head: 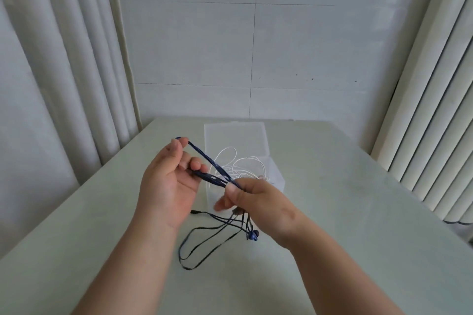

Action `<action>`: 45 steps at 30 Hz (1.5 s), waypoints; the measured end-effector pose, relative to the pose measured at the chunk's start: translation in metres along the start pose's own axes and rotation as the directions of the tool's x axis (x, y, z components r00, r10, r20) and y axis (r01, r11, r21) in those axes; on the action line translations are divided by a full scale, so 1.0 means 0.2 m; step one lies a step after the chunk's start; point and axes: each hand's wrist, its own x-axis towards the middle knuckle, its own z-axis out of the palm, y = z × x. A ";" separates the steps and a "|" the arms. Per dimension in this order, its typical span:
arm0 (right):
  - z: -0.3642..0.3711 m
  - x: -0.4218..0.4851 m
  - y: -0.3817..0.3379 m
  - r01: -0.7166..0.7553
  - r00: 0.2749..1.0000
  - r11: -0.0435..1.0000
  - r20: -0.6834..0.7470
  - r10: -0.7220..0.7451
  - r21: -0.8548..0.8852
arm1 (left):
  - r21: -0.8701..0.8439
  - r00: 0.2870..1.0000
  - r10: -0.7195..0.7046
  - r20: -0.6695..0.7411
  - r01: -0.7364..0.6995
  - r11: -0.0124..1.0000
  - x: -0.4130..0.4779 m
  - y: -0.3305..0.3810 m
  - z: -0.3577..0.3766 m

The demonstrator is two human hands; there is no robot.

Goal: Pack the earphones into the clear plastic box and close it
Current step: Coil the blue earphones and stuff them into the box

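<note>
Dark blue earphones (204, 158) are stretched in loops between my two hands above the table. My left hand (171, 181) has the cable looped round its fingertips, palm facing me. My right hand (253, 199) pinches the other end of the loops. The rest of the blue cable hangs down onto the table, with the earbuds (253, 235) below my right wrist and the plug (195, 211) to the left. Behind my hands stands the clear plastic box (275, 176) with its lid (235, 135) open and leaning back. White earphones (243, 166) lie tangled inside it.
The pale table (358, 212) reaches a white tiled wall at the back. Curtains (64, 84) hang at the left, and ribbed blinds (435, 123) at the right.
</note>
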 end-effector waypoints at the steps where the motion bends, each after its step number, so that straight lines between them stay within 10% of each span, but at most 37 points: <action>1: -0.01 0.00 -0.01 0.005 1.000 1.000 -0.010 -0.005 0.029 | -0.011 1.000 -0.012 -0.022 0.012 1.000 0.00 0.00 -0.01; 11: -0.15 -0.01 -0.02 0.036 0.995 0.991 -0.098 -0.023 0.128 | 0.100 0.997 0.005 -0.071 0.002 0.995 0.01 0.01 -0.07; 19: -0.22 -0.01 0.00 -0.007 0.965 0.993 -0.260 -0.024 -0.119 | 0.111 0.996 0.022 -0.081 -0.013 0.994 -0.01 0.03 -0.07; 22: -0.23 -0.01 0.00 0.086 0.955 0.987 -0.294 -0.044 0.132 | 0.197 0.988 0.030 -0.149 0.000 0.980 -0.01 0.05 -0.07; 27: -0.22 -0.01 -0.04 0.218 0.905 0.910 -0.422 -0.054 0.352 | 0.668 0.971 -0.032 -0.236 0.187 0.720 0.01 0.03 -0.11; 35: -0.24 0.00 -0.04 0.328 0.863 0.891 -0.484 -0.148 0.313 | 0.774 0.960 -0.050 -0.276 0.253 0.581 0.01 0.02 -0.12; 45: -0.18 -0.04 -0.09 0.274 0.882 0.959 -0.415 -0.222 0.068 | 0.762 0.991 -0.057 0.121 -0.056 0.646 -0.09 0.02 0.00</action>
